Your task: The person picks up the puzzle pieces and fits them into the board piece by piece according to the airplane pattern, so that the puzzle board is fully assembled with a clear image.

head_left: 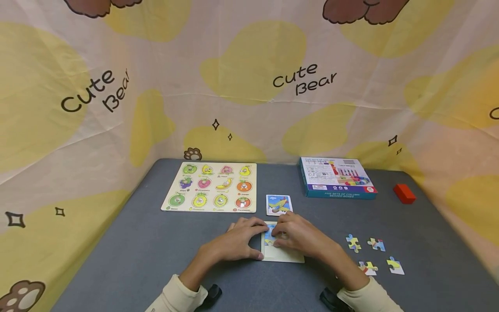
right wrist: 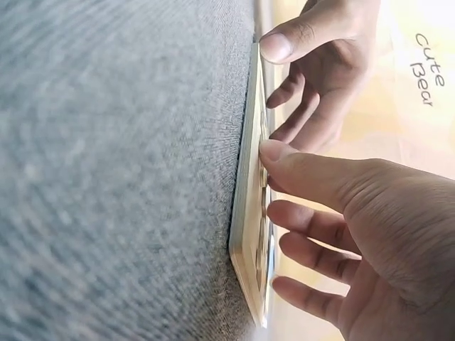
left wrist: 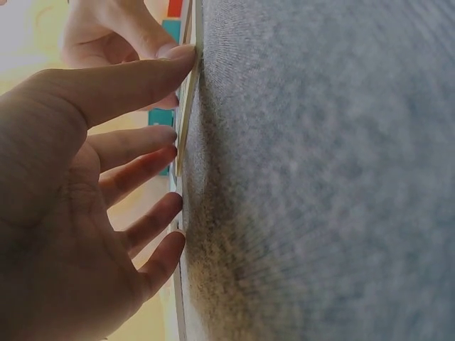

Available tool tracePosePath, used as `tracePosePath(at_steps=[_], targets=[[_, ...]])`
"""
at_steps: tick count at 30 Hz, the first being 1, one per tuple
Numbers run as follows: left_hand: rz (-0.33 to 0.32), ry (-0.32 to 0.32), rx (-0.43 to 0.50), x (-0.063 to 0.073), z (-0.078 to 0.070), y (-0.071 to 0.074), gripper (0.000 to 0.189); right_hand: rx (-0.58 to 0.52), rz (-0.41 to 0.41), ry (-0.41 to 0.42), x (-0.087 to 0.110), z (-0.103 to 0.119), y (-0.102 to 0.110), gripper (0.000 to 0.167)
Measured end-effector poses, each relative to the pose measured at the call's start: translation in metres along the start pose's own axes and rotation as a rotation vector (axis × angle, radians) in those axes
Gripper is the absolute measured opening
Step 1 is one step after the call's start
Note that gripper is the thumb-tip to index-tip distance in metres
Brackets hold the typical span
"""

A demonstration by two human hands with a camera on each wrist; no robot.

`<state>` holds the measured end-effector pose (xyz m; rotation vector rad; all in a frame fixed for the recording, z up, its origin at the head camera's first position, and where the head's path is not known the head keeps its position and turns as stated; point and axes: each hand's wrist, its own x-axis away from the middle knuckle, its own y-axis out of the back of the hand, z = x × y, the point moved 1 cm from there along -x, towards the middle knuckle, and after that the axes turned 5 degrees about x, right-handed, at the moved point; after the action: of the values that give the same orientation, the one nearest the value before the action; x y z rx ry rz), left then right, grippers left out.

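Observation:
A small wooden puzzle board (head_left: 283,255) lies in front of me, with blue and yellow jigsaw pieces (head_left: 268,238) along its left side. At the board's left edge is my left hand (head_left: 243,240), its thumb by the near corner and its fingers spread toward the far end. My right hand (head_left: 298,234) reaches over the board from the right, covering part of it. In the right wrist view its thumb and fingertips (right wrist: 284,213) rest on the thin pieces in the board. Just beyond lies a picture card (head_left: 278,204) showing a yellow airplane.
Several loose jigsaw pieces (head_left: 376,244) lie to the right, some near my right forearm. A fruit board (head_left: 218,209) is at the back left. The flat box (head_left: 335,177) and a red block (head_left: 404,193) stand at the back right, before a patterned cloth (head_left: 249,117).

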<state>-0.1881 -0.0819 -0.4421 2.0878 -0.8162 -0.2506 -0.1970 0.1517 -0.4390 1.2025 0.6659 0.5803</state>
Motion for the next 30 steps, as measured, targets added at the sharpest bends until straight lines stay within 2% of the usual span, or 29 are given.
tracePosePath(at_steps=[6, 16, 21, 30], targets=[[-0.008, -0.001, 0.005, 0.0002, -0.0006, -0.0003, 0.07, 0.012, -0.021, -0.029, -0.0002, 0.001, -0.0008, 0.018], [-0.014, -0.041, 0.007, 0.0009, -0.0053, -0.0001, 0.052, -0.035, -0.005, -0.121, -0.001, 0.0013, -0.0013, 0.02], [0.005, -0.06, -0.016, -0.0002, -0.0076, -0.0015, 0.05, -0.037, -0.011, -0.124, -0.0004, 0.0018, -0.0008, 0.02], [0.012, -0.051, -0.038, 0.0015, -0.007, -0.0018, 0.05, -0.063, 0.001, -0.102, 0.0004, -0.0014, 0.0004, 0.02]])
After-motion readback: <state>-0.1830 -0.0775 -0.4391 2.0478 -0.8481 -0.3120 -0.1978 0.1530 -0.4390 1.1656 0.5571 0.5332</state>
